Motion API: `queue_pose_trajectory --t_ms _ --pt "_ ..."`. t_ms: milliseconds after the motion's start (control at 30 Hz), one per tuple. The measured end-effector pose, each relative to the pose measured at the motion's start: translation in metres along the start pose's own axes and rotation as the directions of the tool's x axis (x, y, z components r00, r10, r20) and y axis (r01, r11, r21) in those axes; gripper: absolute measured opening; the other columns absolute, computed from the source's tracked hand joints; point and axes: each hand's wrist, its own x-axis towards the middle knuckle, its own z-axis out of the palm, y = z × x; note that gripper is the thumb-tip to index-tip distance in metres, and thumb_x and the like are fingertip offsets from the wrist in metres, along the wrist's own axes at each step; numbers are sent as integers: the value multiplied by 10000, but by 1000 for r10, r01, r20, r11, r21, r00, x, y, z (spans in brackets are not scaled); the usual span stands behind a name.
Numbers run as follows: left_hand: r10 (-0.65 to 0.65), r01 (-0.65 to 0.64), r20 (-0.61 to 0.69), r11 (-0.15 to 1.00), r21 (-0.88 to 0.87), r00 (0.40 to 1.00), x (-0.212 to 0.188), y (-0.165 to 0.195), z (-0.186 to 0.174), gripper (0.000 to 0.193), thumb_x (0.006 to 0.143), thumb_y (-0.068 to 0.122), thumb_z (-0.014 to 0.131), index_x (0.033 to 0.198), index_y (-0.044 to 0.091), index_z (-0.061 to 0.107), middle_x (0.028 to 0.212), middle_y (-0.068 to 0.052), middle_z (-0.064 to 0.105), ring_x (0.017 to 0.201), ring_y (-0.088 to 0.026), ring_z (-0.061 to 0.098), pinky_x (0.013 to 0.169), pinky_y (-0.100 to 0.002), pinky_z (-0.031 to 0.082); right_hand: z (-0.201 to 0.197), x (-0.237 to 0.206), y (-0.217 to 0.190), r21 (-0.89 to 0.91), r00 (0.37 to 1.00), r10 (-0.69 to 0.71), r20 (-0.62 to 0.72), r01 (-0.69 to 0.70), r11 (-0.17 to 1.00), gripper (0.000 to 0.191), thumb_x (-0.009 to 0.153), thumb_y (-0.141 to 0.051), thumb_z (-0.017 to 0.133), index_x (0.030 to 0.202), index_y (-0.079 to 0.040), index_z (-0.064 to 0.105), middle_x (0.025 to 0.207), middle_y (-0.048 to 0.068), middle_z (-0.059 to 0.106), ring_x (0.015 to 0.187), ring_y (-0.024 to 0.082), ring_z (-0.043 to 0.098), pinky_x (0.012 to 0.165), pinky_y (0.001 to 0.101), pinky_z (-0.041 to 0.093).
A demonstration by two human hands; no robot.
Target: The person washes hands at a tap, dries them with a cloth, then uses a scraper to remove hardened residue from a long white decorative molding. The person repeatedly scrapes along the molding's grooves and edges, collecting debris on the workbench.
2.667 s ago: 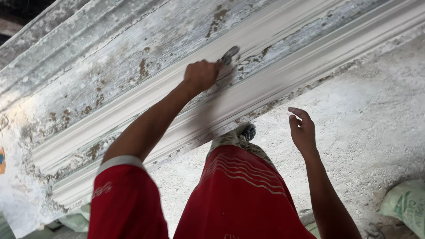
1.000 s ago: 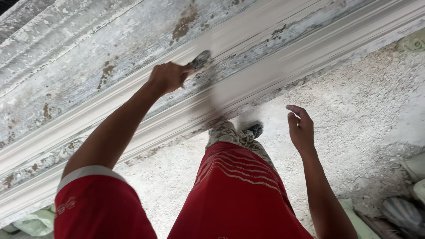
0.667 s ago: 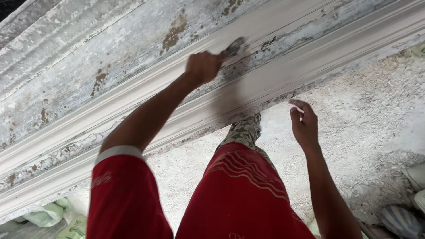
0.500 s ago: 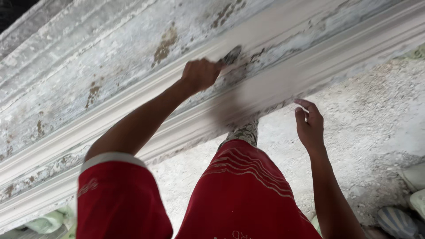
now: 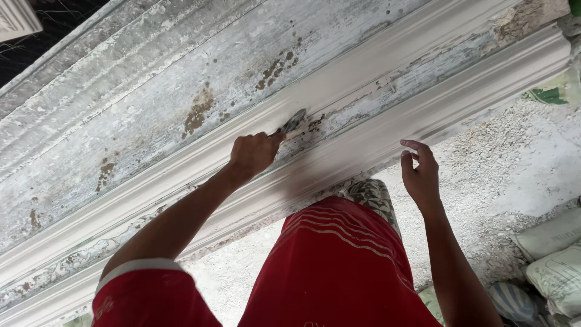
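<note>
Left hand [image 5: 253, 154]: fingers are clenching around a scraper [image 5: 293, 123], whose blade is sticking out just past the knuckles and touching the long white moulding [image 5: 387, 130]. Right hand [image 5: 420, 175]: fingers are hanging loose, curled, gripping nothing, just beside the moulding's lower edge. Tied sacks [image 5: 554, 257] are lying on the gravel floor [image 5: 514, 163], well apart from both hands; contents hidden.

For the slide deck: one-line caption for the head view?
Left hand presses small metal scraper against long white plaster moulding; right hand hovers open nearby.
</note>
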Motion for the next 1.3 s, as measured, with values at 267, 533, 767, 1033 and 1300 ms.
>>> queue_pose_trajectory --t_ms 267,533,767,1033,1300 --pt "29 -35 -141 999 -37 990 73 51 24 306 1027 204 535 1271 207 720 686 -133 709 461 -218 651 357 -382 474 -18 50 6 11 996 -34 78 33 999 237 1066 -80 550 1282 -17 625 1305 144 666 1196 232 654 975 356 542" --pt "-120 99 -167 987 -129 979 108 99 32 321 1012 250 568 1306 219 693 747 -135 724 524 -265 666 404 -417 505 -89 111 46 72 995 6 96 -13 997 260 1061 -105 541 1286 3 616 1325 139 669 1198 219 652 957 346 532" --pt "-124 111 -204 991 -77 971 146 137 34 318 1044 266 556 1333 234 684 702 -158 693 400 -195 608 292 -360 454 -157 168 90 58 987 -50 152 42 997 266 1087 -127 533 1300 14 605 1337 153 664 1235 234 642 1017 373 525" --pt "-212 210 -213 977 -32 954 182 173 41 294 1061 273 595 1341 263 684 716 -120 683 413 -183 579 315 -350 434 -198 215 122 76 982 -65 176 52 996 260 1101 -127 536 1304 23 595 1341 155 657 1266 233 628 1039 369 525" --pt "-226 196 -214 969 -152 950 180 161 48 284 1020 298 632 1292 280 710 696 -98 703 421 -195 593 331 -358 446 -215 232 137 90 983 -32 180 16 996 274 1087 -135 533 1295 29 606 1332 145 662 1235 201 631 1001 335 522"
